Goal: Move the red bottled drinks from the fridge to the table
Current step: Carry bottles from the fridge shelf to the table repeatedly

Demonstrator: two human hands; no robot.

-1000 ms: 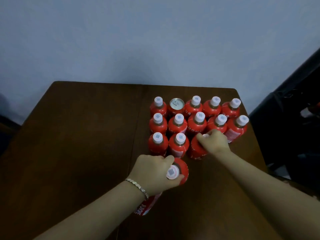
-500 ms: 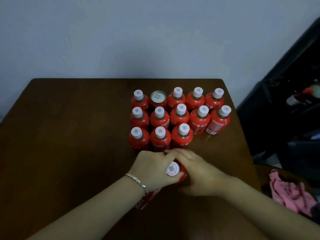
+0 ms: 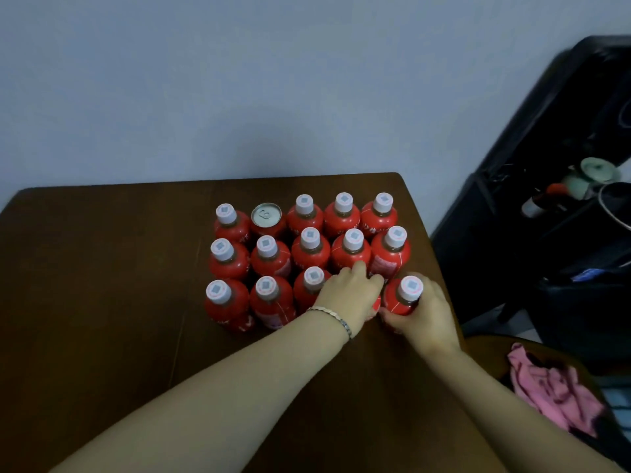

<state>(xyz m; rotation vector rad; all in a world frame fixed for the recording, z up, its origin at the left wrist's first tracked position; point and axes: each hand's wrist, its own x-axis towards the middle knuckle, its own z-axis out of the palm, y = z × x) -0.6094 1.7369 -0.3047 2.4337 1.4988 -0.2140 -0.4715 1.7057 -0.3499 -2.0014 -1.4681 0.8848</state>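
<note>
Several red bottles (image 3: pixel 310 255) with white caps stand in three rows on the brown table (image 3: pixel 102 268). At the right end of the front row my right hand (image 3: pixel 426 315) grips an upright red bottle (image 3: pixel 401 302) round its body, with the white cap showing above my fingers. Just to its left my left hand (image 3: pixel 351 297), with a bracelet on the wrist, curls over another red bottle (image 3: pixel 376 304). Only a sliver of that one shows, and its cap is hidden under my hand.
A silver-topped red can (image 3: pixel 266 216) stands in the back row among the bottles. The table's right edge runs close to my right hand. A black unit (image 3: pixel 546 216) holding items stands at the right, and a pink cloth (image 3: pixel 553 394) lies below it.
Both hands have moved from the table's near middle to the right end of the front row. The bottle held tilted toward me is now out of sight under my left hand.
</note>
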